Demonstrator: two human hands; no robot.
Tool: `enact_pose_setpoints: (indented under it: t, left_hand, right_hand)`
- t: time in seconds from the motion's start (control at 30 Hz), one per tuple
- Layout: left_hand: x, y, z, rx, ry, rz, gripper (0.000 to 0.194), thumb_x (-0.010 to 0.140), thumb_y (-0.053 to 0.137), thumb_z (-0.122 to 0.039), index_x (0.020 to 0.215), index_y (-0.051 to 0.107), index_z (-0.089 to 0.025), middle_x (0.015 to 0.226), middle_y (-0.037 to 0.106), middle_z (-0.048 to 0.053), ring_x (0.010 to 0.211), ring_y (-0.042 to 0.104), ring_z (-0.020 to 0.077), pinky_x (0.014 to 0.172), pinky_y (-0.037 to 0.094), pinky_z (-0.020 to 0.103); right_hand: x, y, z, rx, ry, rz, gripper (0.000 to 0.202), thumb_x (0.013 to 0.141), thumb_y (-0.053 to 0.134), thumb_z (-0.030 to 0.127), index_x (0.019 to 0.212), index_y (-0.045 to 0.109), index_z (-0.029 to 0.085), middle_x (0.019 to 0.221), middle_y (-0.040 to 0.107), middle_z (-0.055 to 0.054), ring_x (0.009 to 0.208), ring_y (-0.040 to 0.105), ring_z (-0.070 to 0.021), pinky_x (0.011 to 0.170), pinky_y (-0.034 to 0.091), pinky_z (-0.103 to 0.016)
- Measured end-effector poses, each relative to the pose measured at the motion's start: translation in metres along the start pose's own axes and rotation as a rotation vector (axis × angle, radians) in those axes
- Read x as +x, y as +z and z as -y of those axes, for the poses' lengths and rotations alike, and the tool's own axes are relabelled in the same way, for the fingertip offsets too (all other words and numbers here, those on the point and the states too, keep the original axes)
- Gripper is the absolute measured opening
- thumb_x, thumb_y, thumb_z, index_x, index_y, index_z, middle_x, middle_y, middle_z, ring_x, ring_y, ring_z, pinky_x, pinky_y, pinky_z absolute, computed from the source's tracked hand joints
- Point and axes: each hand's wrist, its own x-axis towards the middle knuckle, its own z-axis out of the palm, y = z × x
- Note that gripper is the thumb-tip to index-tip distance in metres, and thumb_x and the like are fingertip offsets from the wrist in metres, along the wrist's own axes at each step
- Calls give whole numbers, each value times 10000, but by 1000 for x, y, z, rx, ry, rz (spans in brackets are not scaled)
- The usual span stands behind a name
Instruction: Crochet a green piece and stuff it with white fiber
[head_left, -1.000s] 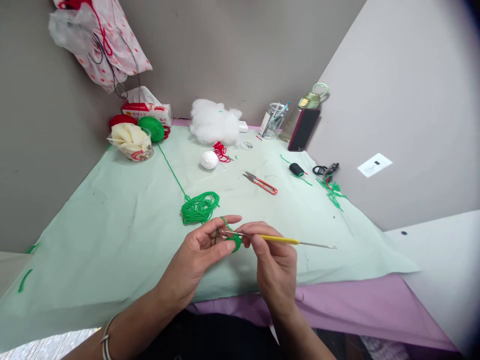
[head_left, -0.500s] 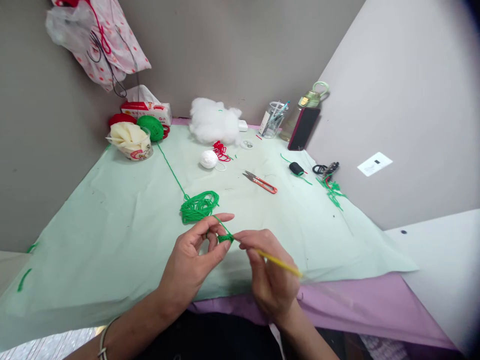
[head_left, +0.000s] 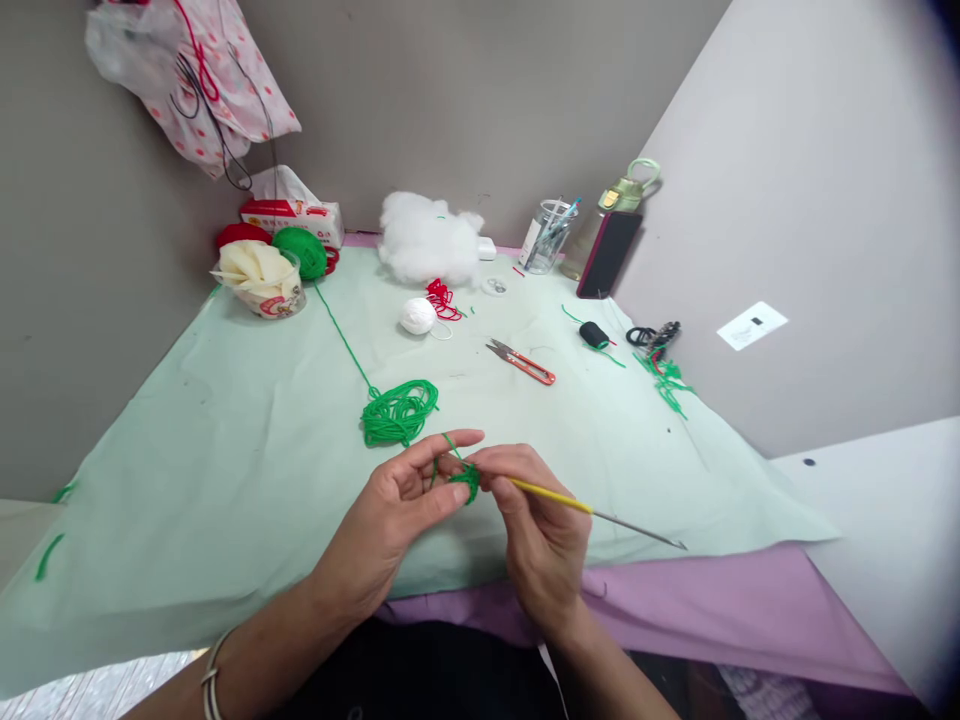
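Note:
A small green crocheted piece [head_left: 466, 484] is pinched between the thumb and fingers of my left hand [head_left: 405, 505], whose index finger is stretched out with green yarn running over it. My right hand [head_left: 540, 530] grips a crochet hook [head_left: 555, 495] with a yellow handle; its near tip is at the green piece, and its bare metal end points to the lower right. Just beyond my left hand lies a loose coil of green yarn [head_left: 399, 412], from which a strand runs back to a green ball [head_left: 300, 252].
Orange-handled snips [head_left: 523, 362] lie beyond my hands. Farther back are a white yarn ball [head_left: 417, 316], white stuffing [head_left: 429, 240], a jar of pens [head_left: 550, 238], a bottle [head_left: 621, 196] and a phone [head_left: 609, 255]. A tub [head_left: 264, 290] stands at the back left.
The green piece has turned and shifted slightly right in my left hand. The hook has swung to a flatter angle, and its metal rear end now shows clearly.

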Motion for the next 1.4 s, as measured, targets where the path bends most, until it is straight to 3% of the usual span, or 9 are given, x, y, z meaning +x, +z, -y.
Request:
enact_pose_setpoints:
  t: [0.13, 0.27, 0.37, 0.47, 0.6, 0.87, 1.0, 1.23, 1.4]
  left_hand:
    - [1, 3, 4, -24, 17, -55, 455, 803, 864, -337, 1245, 761, -316, 960, 677, -4, 970, 565, 143, 894, 441, 238]
    - [6, 1, 1, -243, -172, -6, 405, 785, 869, -309, 1177, 794, -244, 936, 687, 16, 914, 598, 134, 914, 488, 258]
    - [8, -3, -3, -306, -183, -5, 264, 769, 870, -276, 1022, 836, -213, 943, 678, 14, 861, 592, 123, 993, 499, 315]
    - [7, -3, -3, -209, -88, -19, 328, 774, 862, -278, 1100, 823, -262, 922, 666, -7, 871, 576, 124, 977, 482, 294]
    - [3, -2, 1, 12, 5, 1, 342, 827, 826, -299, 1167, 799, -322, 1014, 696, 2, 1006, 562, 154, 931, 439, 254]
    - [0, -8, 2, 155, 60, -31, 305, 853, 799, -351, 1157, 793, -369, 969, 617, -3, 937, 524, 155, 852, 422, 254]
    - [0, -9, 4, 275, 138, -59, 302, 884, 758, -299, 1178, 779, -364, 956, 615, -5, 893, 516, 150, 849, 420, 262]
    - [-3, -2, 6, 484, 344, -187, 282, 851, 745, -183, 1092, 803, -317, 880, 615, -12, 781, 515, 146, 839, 436, 293]
    - [-5, 5, 6, 348, 219, -206, 331, 844, 797, -265, 1169, 776, -323, 870, 614, -17, 752, 507, 142, 796, 441, 286]
  right_hand:
    - [-10, 3, -5, -204, -124, -17, 314, 966, 603, 63, 1145, 748, 276, 984, 743, -50, 879, 702, -174, 730, 596, -311]
    - [-13, -3, -8, -345, -266, 4, 374, 946, 626, 55, 1223, 739, 280, 1081, 743, -80, 930, 701, -194, 764, 597, -340]
    - [-5, -8, -6, -101, -36, -96, 266, 995, 572, 103, 1094, 757, 267, 923, 734, -33, 813, 668, -157, 726, 561, -311]
    - [0, -7, -4, 156, 153, -90, 204, 1023, 573, 200, 999, 764, 268, 879, 711, -6, 714, 610, -121, 676, 522, -277]
    - [-1, -4, -5, 176, 220, -28, 160, 999, 632, 230, 994, 787, 268, 915, 742, -9, 776, 632, -117, 719, 523, -257]
    - [1, -10, -7, 339, 348, -47, 210, 1037, 568, 305, 952, 748, 238, 881, 725, -11, 699, 622, -106, 702, 531, -265]
    - [-3, -13, 1, 77, 220, 10, 222, 1059, 506, 220, 1026, 723, 251, 948, 738, -7, 752, 655, -105, 737, 537, -264]
    - [-9, -15, 3, -299, -181, 145, 316, 990, 483, 50, 1211, 639, 213, 1002, 743, -58, 858, 689, -162, 758, 571, -309]
    - [-12, -8, -9, -470, -427, 142, 368, 932, 589, 31, 1256, 656, 191, 1046, 744, -122, 896, 694, -212, 730, 586, -338]
